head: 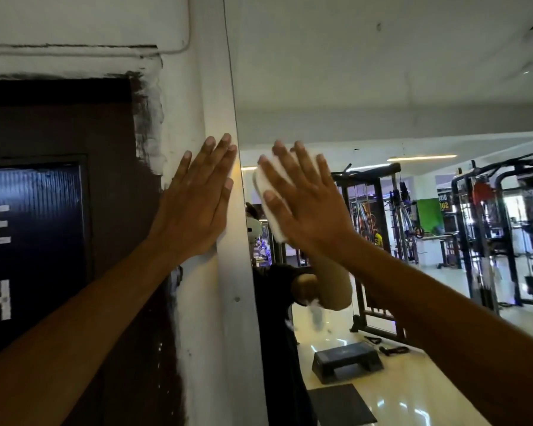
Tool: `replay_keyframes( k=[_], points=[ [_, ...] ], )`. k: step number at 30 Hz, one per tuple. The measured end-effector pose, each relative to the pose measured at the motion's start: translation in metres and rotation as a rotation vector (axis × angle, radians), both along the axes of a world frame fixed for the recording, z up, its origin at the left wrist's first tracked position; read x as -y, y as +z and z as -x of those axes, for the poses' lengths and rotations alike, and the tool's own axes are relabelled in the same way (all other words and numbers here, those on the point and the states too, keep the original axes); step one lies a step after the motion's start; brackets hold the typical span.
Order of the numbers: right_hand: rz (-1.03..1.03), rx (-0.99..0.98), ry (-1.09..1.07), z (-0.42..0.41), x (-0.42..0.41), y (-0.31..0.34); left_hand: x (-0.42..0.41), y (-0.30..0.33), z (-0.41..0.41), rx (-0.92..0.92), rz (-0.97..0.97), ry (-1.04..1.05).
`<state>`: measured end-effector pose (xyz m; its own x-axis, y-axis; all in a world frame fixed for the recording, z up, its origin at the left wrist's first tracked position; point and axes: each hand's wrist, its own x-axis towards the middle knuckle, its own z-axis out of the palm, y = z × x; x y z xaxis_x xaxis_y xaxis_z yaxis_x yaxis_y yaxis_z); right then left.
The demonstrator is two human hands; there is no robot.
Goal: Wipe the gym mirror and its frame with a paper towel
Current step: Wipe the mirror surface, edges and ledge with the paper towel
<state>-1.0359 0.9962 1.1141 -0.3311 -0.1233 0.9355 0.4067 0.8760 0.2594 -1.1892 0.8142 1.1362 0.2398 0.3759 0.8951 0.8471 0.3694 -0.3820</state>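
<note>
flat l hand [194,207] on frame [228,302]; flat r hand [305,201] w/ paper towel [266,182] against mirror [382,87]

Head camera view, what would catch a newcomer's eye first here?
Two hands spread flat at centre: the right hand presses a white paper towel against the gym mirror, while the left hand rests on the white frame beside it. The mirror's right side reflects dark weight machines.
</note>
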Motion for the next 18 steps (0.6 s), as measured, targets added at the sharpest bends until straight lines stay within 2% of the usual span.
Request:
replay_keyframes(
  k=[3,6,8,13,18],
  points=[
    [0.143,-0.102,0.028,0.018,0.02,-0.005,-0.002,-0.008,-0.002,0.031,-0.018,-0.014],
    [0.067,0.022,0.046,0.022,0.029,-0.07,-0.002,-0.022,-0.002,0.035,-0.007,0.0],
    [0.017,0.081,0.019,0.01,0.014,-0.089,0.002,-0.03,-0.002,0.044,0.023,0.014],
    [0.269,-0.144,-0.011,0.006,0.0,-0.056,0.004,-0.051,-0.006,0.088,0.06,0.02],
    [0.109,0.028,0.019,0.013,0.01,-0.112,0.001,-0.076,-0.007,0.108,0.063,-0.019]
  ],
)
